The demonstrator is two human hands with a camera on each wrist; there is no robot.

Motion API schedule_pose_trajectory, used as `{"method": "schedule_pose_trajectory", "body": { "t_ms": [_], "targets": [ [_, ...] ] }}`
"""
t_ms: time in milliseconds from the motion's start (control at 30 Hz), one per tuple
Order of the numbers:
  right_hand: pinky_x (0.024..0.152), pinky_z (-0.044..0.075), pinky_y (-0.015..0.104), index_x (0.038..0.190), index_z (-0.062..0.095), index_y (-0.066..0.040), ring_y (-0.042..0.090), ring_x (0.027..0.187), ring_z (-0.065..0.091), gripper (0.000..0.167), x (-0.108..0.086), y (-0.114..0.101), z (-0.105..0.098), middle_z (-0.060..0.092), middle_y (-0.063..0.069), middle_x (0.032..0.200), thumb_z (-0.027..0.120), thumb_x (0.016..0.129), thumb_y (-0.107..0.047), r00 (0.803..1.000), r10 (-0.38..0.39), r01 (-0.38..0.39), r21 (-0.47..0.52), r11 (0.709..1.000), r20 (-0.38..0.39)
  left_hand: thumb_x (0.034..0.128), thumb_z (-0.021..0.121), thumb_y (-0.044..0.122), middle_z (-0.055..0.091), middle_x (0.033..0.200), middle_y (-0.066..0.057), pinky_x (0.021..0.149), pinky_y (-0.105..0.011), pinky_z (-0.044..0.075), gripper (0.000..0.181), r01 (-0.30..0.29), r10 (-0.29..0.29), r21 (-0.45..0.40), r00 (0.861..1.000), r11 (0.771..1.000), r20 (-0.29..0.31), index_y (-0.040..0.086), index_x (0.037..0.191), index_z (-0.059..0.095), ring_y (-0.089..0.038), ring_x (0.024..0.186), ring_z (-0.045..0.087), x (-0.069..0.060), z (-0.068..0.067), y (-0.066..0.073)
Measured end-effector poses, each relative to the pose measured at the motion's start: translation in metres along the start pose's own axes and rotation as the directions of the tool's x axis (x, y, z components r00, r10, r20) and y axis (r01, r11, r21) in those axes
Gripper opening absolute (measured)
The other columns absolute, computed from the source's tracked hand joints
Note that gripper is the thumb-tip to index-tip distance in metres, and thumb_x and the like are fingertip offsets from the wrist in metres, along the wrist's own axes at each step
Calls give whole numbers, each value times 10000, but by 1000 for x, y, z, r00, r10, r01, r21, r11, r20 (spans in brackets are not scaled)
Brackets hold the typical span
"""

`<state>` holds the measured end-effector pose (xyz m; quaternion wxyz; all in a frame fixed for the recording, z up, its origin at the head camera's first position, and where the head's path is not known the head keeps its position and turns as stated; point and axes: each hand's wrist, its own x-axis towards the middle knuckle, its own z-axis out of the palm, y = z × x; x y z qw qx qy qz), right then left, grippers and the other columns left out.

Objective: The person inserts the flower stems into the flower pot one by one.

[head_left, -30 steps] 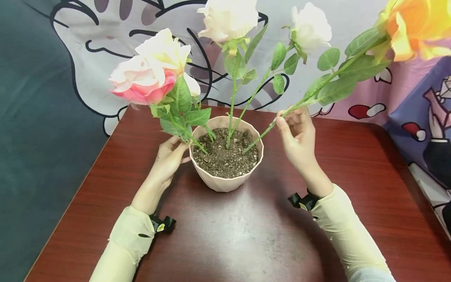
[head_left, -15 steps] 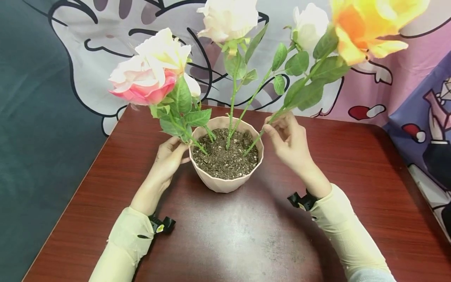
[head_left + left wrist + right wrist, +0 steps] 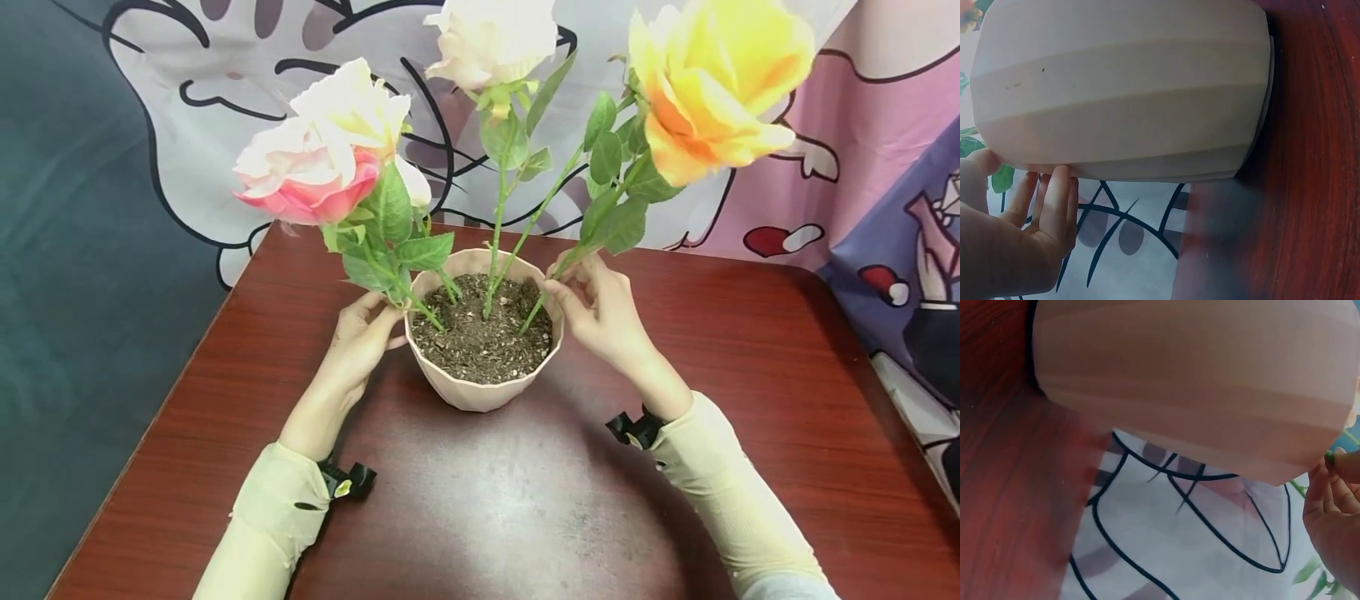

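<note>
A pale pink, faceted flowerpot [image 3: 480, 393] filled with dark soil [image 3: 487, 350] stands on the table. My left hand [image 3: 360, 337] grips its left side, thumb at the rim and fingertips against the outer wall, as the left wrist view shows on the flowerpot [image 3: 1122, 94]. Between thumb and fingers, my right hand [image 3: 603, 317] pinches the green stem of a yellow-orange rose [image 3: 716, 96] near the pot's right rim. The stem's lower end is in the soil. A pink-edged rose [image 3: 307, 171], a cream rose [image 3: 360, 108] and a white rose [image 3: 495, 42] also rise from the pot.
The pot sits on a reddish-brown wooden table [image 3: 480, 500]. Right behind the table's back edge hangs a cartoon-printed cloth [image 3: 225, 133]. Teal fabric [image 3: 82, 250] lies beyond the left edge. Each wrist wears a black camera.
My right hand has moved left toward the pot, bringing the yellow-orange rose more upright and its bloom leftward, now in front of a white rose. The left hand stays on the pot.
</note>
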<state>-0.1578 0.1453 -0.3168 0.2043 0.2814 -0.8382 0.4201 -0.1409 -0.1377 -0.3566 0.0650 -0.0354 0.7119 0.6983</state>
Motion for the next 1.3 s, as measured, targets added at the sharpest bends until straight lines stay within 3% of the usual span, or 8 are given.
{"method": "schedule_pose_trajectory", "body": {
  "t_ms": [267,467,767,1000,1133,1300],
  "targets": [
    [470,382,138,976,571,43,109,570,513,151,-1,3,2,642,90,769,637,841,51,1000,-14,14,73,997,7,962,508,179,548,1227,-148,854,-321,537,349,6,-6,26,1000,1000,-3,41,1283,516,-188,1119,529,-2,0,2],
    [462,386,148,960,583,29,82,561,509,131,5,7,5,640,80,728,640,842,41,1000,1,-2,64,998,15,965,504,180,542,1237,-133,849,-314,538,346,4,-4,17,1000,1000,5,48,1285,515,-202,1131,527,2,1,2],
    [503,442,181,978,560,1,101,590,547,138,12,13,8,658,100,761,637,877,-52,988,114,-126,114,986,104,968,502,202,525,1274,-125,860,-323,534,352,14,-15,24,1000,1000,7,51,1285,513,-221,1184,502,6,-3,-3],
    [552,523,232,962,524,-15,179,637,642,120,9,13,10,689,62,785,601,912,-92,987,83,-86,18,996,135,963,507,199,533,1258,-140,848,-320,539,339,9,-9,25,1000,1000,6,38,1260,525,-221,1166,508,10,-3,-7],
    [727,555,310,1005,558,-41,201,808,670,130,4,8,9,700,55,890,588,926,-140,978,125,-121,-33,992,168,957,511,183,550,1227,-132,825,-308,547,318,8,-8,26,1000,1000,0,38,1239,538,-207,1136,523,12,-2,-11],
    [951,455,409,1164,570,-69,213,1064,579,313,1,3,6,631,72,1125,614,911,-247,955,202,-185,-95,978,218,954,519,203,557,1173,-133,786,-308,561,311,20,-20,36,1000,999,-6,32,1212,547,-200,1099,526,13,-3,-14]
  ]
}}
